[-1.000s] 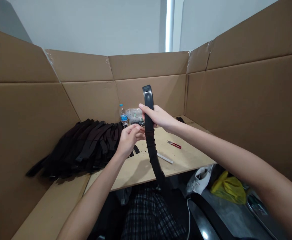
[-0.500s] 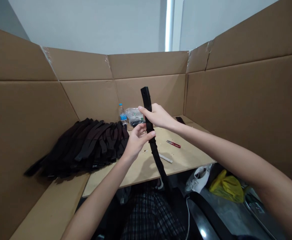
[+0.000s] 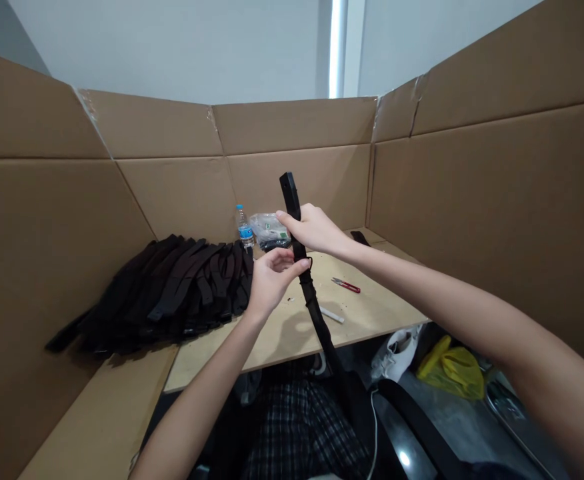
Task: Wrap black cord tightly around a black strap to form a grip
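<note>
Surrounding the table [image 3: 372,313], cardboard walls [image 3: 497,200] enclose a pile of dark straps [image 3: 172,290] at left. Right hand [image 3: 317,230] grips a black strap [image 3: 317,313] held upright over the table edge; left hand [image 3: 271,277] pinches it just below. Bottle [image 3: 245,228], bag [image 3: 271,230], snips [image 3: 346,285] and a white stick [image 3: 332,315] lie nearby.

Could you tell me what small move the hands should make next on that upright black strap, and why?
Probably slide the left hand down the black strap; the right hand grips it near the top, and the rest hangs below the table.
</note>
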`<state>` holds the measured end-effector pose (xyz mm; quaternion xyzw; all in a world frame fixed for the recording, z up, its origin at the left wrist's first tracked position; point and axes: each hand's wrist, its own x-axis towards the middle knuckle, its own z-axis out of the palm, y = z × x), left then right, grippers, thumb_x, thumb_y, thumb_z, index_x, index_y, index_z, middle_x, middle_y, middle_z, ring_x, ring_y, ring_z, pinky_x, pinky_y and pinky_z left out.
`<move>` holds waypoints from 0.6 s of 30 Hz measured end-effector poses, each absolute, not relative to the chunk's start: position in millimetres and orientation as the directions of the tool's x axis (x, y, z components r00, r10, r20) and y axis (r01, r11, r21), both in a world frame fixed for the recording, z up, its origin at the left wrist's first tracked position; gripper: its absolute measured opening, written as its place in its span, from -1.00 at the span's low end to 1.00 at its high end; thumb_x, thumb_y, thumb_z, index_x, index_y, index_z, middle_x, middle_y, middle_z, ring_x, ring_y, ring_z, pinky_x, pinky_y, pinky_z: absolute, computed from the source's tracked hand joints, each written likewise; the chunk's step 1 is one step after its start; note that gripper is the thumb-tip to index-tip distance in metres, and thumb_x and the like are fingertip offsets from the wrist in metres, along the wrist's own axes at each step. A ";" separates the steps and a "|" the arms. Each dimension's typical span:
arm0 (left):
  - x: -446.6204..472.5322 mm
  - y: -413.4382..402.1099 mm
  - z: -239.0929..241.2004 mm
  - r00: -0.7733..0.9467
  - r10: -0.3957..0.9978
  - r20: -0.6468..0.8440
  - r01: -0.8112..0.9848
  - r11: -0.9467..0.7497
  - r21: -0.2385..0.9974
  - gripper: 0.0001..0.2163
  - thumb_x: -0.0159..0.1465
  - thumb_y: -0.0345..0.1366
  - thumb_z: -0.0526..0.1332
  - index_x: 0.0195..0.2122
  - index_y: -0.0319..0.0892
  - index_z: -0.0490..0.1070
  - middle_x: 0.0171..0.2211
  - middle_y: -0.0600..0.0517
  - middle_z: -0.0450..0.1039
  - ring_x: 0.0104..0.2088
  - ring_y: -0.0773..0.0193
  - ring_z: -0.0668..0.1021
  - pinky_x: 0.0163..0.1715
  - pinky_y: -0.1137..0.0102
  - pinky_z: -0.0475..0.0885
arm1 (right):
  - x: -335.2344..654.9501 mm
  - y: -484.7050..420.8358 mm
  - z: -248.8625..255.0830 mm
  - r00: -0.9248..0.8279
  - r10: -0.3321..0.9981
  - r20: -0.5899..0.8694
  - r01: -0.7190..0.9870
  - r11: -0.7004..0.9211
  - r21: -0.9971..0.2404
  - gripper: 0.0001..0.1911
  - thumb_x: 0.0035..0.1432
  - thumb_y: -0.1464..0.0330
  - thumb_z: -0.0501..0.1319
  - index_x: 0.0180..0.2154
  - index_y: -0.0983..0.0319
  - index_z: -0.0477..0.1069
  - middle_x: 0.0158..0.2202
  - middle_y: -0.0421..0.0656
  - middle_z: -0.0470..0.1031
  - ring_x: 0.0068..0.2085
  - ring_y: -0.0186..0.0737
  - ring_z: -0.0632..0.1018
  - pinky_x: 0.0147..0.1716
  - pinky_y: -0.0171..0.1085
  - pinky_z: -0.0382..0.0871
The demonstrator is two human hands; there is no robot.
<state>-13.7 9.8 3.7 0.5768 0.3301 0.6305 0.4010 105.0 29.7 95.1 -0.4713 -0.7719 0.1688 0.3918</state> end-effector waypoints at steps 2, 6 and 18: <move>-20.0 16.0 0.3 0.007 0.903 0.430 -0.146 -0.424 0.894 -0.63 -0.13 -0.11 0.48 -0.43 -0.24 0.46 -0.49 0.01 0.54 -0.44 0.26 0.58 -0.37 0.38 0.52 | 106.9 31.2 94.1 -0.266 0.861 0.433 0.572 0.503 -0.648 -0.56 0.27 0.20 0.08 -0.62 0.23 0.18 -0.63 -0.21 0.27 -0.58 -0.38 0.29 -0.55 -0.35 0.12; -27.6 20.8 -6.5 0.007 0.919 0.394 -0.230 -0.382 0.895 -0.55 -0.03 0.04 0.39 -0.30 -0.24 0.48 -0.36 -0.06 0.57 -0.40 0.26 0.61 -0.37 0.39 0.53 | 107.6 34.4 92.5 -0.286 0.864 0.414 0.506 0.503 -0.700 -0.55 0.28 0.23 0.06 -0.64 0.24 0.18 -0.67 -0.23 0.24 -0.61 -0.40 0.29 -0.59 -0.36 0.11; -31.3 21.7 -8.9 0.012 0.959 0.282 -0.220 -0.273 0.937 -0.45 -0.06 0.18 0.34 -0.32 -0.26 0.42 -0.47 -0.01 0.50 -0.47 0.30 0.56 -0.44 0.41 0.48 | 111.2 33.9 94.5 -0.241 0.883 0.402 0.506 0.468 -0.725 -0.57 0.28 0.29 0.07 -0.64 0.24 0.17 -0.67 -0.23 0.23 -0.63 -0.41 0.29 -0.60 -0.36 0.13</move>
